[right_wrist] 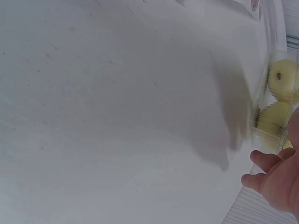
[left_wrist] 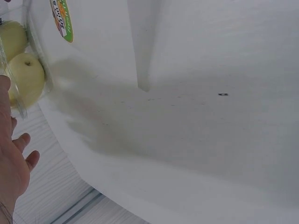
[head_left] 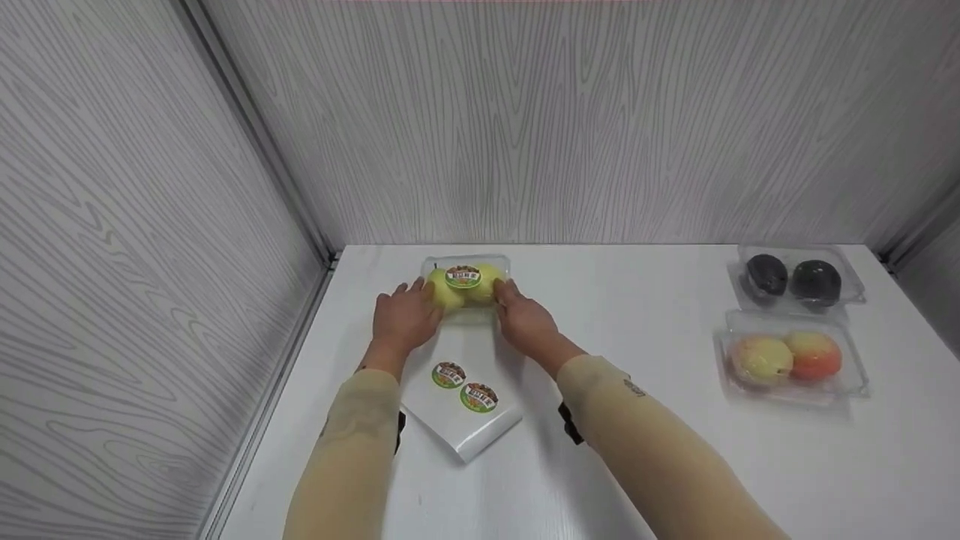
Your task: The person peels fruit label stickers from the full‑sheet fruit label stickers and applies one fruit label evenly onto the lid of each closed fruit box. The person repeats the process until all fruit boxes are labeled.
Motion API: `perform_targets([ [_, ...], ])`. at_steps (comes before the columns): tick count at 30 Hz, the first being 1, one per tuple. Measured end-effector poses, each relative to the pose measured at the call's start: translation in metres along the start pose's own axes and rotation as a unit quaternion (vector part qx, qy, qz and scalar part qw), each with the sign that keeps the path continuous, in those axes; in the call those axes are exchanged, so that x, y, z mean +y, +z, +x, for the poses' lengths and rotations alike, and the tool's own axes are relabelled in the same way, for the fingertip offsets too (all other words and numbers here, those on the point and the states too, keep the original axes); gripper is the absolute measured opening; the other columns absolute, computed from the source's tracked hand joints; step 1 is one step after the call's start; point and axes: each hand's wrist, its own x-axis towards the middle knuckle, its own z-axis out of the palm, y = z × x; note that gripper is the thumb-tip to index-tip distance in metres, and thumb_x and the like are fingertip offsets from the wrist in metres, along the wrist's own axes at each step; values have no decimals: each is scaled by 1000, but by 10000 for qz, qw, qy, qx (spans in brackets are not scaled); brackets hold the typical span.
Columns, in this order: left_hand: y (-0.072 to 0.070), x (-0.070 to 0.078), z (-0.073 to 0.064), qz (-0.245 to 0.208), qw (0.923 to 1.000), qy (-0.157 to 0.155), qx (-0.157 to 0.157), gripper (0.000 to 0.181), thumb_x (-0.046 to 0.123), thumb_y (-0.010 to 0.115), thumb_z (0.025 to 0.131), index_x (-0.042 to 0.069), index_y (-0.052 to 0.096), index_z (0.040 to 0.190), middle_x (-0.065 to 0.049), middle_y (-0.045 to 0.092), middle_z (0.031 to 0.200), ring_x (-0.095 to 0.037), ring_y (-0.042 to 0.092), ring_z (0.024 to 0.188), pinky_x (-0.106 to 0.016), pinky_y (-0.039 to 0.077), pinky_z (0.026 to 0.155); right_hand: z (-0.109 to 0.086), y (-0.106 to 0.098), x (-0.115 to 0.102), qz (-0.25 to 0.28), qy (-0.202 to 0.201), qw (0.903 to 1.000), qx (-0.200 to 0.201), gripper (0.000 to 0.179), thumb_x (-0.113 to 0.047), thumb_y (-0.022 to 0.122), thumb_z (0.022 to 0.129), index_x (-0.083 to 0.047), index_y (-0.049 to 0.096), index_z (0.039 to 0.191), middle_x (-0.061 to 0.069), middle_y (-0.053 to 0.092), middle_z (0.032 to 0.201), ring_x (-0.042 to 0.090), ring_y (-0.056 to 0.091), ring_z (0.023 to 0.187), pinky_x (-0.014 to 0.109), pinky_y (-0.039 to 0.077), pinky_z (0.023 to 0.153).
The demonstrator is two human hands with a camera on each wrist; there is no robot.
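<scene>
A clear plastic box (head_left: 466, 318) of yellow-green pears (head_left: 448, 298) is at the back of the table, a round fruit label (head_left: 463, 277) on its lid. My left hand (head_left: 406, 317) holds its left side and my right hand (head_left: 526, 321) its right side, fingertips at the edges. In the left wrist view, other fingers (left_wrist: 32, 160) of the left hand spread away from the box. The right wrist view likewise shows two fingers (right_wrist: 254, 181) of the right hand standing off it. Nearer me lies a white label sheet (head_left: 457, 427) with two round labels (head_left: 478, 397).
On the right of the white table (head_left: 630, 322) stand two more clear boxes. One holds dark round fruits (head_left: 816, 282), the other yellow-red fruits (head_left: 814, 356). Grey wood-grain panels (head_left: 525, 120) rise along the back and left side.
</scene>
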Motion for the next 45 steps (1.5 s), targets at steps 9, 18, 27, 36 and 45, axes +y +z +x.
perform_targets([
  [9,-2,0,1,-103,9998,-98,-132,56,39,46,108,9,54,155,-13,51,160,-40,49,145,-63,44,109,-2,-2,0,-87,-128,9998,113,52,-25,42,116,-12,34,165,20,31,168,40,45,147,51,39,119],
  [18,-3,0,0,-71,9998,-110,-158,56,41,48,109,11,53,156,-12,50,161,-41,48,146,-64,45,108,-2,-3,-1,-265,-76,9996,39,52,-26,42,116,-15,32,167,16,28,170,40,50,143,52,43,115],
  [27,-8,5,-2,-133,9992,-348,-122,53,38,52,108,13,55,156,-9,53,159,-39,47,147,-62,43,110,-3,-4,-3,-396,-90,9991,113,52,-24,44,116,-12,32,165,18,32,169,43,51,142,62,38,117],
  [36,-10,6,-7,-32,9996,-268,12,53,34,52,109,9,53,156,-12,55,156,-39,48,146,-61,43,110,-4,1,-3,-282,100,9996,0,60,-30,40,116,-13,21,170,16,19,175,46,28,156,62,25,124],
  [45,-18,13,-8,-201,9992,-163,301,62,47,51,108,9,52,157,-14,53,158,-39,46,148,-59,41,113,-8,-15,9,-303,136,9994,113,64,-37,44,115,-14,22,170,15,22,174,43,26,157,61,22,125],
])
